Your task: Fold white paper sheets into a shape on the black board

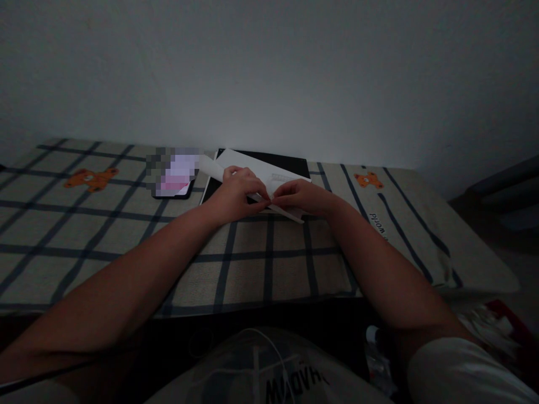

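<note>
A white sheet of paper (252,163) lies at a slant over a black flat board with pale edges (290,161). My left hand (240,193) rests on the paper, its fingers bent and its thumb and fingertips pinching the sheet's near edge. Opposite it, my right hand (304,196) is closed with fingertips on the same edge, almost touching the left fingertips. Part of the paper sticks out as a narrow strip below the hands, folded or curled. Faint grey markings show on the sheet near the right fingers.
A phone with a lit, partly pixelated screen (179,180) lies left of the board. Both rest on a table with a checked cloth (248,269) bearing orange bear prints. A grey wall (269,73) rises directly behind. Below the right side is a clear bottle-like object (377,353).
</note>
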`<action>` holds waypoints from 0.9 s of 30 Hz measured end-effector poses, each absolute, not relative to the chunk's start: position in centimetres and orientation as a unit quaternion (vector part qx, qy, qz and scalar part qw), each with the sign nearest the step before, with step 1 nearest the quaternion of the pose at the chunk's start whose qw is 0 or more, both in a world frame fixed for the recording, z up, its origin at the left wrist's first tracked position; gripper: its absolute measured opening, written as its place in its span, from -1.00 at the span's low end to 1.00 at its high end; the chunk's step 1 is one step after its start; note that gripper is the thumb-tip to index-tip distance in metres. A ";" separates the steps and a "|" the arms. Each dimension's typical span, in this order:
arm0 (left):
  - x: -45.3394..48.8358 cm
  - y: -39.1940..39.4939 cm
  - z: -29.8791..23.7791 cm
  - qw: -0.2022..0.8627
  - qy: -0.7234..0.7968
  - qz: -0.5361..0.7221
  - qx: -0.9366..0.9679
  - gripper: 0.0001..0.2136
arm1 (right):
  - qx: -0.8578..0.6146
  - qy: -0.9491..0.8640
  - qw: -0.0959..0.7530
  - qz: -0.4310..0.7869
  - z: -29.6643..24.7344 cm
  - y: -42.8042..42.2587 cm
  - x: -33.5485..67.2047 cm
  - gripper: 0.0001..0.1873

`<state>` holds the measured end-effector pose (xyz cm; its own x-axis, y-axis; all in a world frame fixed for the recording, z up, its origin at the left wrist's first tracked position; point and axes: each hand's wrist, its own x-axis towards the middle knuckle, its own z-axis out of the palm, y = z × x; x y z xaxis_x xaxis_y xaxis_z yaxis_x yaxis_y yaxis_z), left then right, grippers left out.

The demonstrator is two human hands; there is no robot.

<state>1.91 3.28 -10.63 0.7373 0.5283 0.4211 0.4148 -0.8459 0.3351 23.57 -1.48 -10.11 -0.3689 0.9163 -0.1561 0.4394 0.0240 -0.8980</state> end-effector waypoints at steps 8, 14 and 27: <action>1.8 3.1 -10.5 0.137 0.240 0.250 0.928 -0.83 | -0.463 -0.704 0.261 0.471 -11.1 -0.8 23.4 -0.71; 1.9 3.2 -10.3 0.143 0.249 0.256 0.923 -0.85 | -0.472 -0.710 0.289 0.435 -10.7 -1.0 23.1 -0.72; 1.9 3.0 -10.4 0.120 0.255 0.256 0.925 -0.86 | -0.478 -0.684 0.262 0.485 -10.5 -1.2 23.7 -0.64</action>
<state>1.88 3.05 -10.37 0.7396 0.5325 0.4116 0.4100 -0.8415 0.3519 23.66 -1.22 -10.48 -0.4050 0.9082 -0.1058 0.3999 0.0719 -0.9137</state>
